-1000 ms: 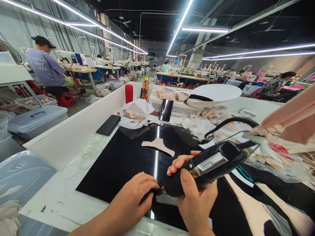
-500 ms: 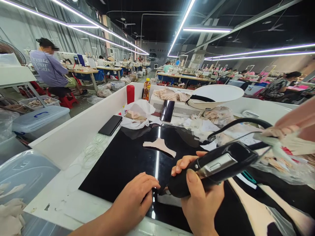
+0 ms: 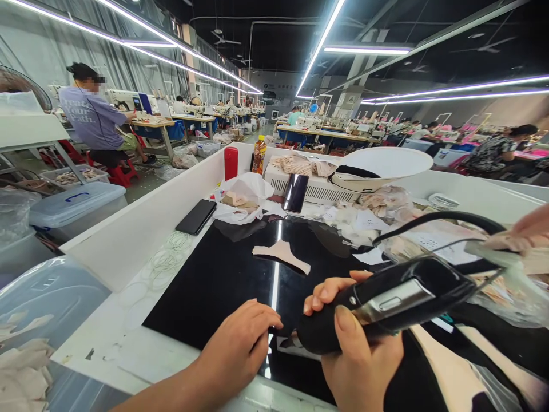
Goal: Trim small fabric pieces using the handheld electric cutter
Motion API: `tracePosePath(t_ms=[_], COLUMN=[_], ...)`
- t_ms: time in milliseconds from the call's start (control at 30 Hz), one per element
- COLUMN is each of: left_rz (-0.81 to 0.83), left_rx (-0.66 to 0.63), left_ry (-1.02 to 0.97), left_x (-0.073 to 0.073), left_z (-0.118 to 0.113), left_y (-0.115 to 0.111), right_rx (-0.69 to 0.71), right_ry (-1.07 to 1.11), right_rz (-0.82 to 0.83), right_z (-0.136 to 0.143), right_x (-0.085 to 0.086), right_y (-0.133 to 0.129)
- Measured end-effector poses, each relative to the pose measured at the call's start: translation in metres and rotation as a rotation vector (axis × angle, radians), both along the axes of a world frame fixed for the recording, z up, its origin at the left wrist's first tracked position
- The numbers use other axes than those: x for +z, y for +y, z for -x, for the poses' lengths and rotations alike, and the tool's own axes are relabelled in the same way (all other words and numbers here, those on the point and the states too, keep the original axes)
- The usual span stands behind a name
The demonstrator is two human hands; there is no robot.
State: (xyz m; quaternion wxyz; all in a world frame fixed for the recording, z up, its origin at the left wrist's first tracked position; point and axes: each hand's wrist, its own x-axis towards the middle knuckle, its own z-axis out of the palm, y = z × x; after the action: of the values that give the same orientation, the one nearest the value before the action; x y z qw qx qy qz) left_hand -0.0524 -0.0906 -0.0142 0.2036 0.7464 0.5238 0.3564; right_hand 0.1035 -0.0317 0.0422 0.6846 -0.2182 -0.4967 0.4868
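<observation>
Right grip: the right hand [image 3: 358,355] is wrapped tight round the rounded front end of a black handheld tool [image 3: 386,300], thumb laid along the near side, fingertips curling over the top.
Tool: it lies nearly level above the near edge of the black mat [image 3: 214,286], nose pointing left and down toward the left hand; a silver plate shows on its flank and a black cord [image 3: 433,220] loops up and away from its rear end to the right.
Left grip: the left hand [image 3: 235,349] rests palm down on the mat, fingers bent and pressed to the surface just beside the tool's nose; whether anything is pinched under them cannot be told.
Under the nose: a small pale patch [image 3: 291,343] lies on the mat between the two hands, partly hidden.
Mat: glossy black, it covers the middle of the white tabletop [image 3: 124,343] and mirrors the ceiling light.
Cut piece: a beige fabric piece [image 3: 281,254] lies flat farther up the mat, well apart from both hands.
Left side: a dark phone [image 3: 196,216] lies on the tabletop near the white side wall [image 3: 141,223].
Back: a white bag [image 3: 242,194], a red cylinder [image 3: 230,163], a drink bottle [image 3: 258,154] and a white bowl-shaped lamp shade [image 3: 386,163].
Right edge: another person's hand [image 3: 529,226] reaches in over clear plastic bags [image 3: 506,280].
</observation>
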Motion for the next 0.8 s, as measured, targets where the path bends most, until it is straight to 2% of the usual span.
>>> tracePosePath(t_ms=[300, 400, 567, 667, 800], left_rz=[0.02, -0.002, -0.053, -0.05, -0.096], left_rx=[-0.012, -0.047, -0.171, -0.262, -0.392], left_ry=[0.044, 0.096, 0.28, 0.317, 0.323], left_x=[0.002, 0.0, 0.005, 0.015, 0.029], left_z=[0.0, 0.002, 0.009, 0.015, 0.016], left_y=[0.001, 0.0, 0.001, 0.015, 0.052], right_rx=[0.005, -0.004, -0.147, -0.226, -0.275], right_ry=[-0.053, -0.059, -0.022, -0.018, -0.007], right_rz=[0.023, 0.043, 0.074, 0.092, 0.103], right_z=[0.004, -0.001, -0.022, -0.034, -0.042], right_x=[-0.003, 0.003, 0.022, 0.026, 0.024], right_y=[-0.003, -0.001, 0.004, 0.01, 0.017])
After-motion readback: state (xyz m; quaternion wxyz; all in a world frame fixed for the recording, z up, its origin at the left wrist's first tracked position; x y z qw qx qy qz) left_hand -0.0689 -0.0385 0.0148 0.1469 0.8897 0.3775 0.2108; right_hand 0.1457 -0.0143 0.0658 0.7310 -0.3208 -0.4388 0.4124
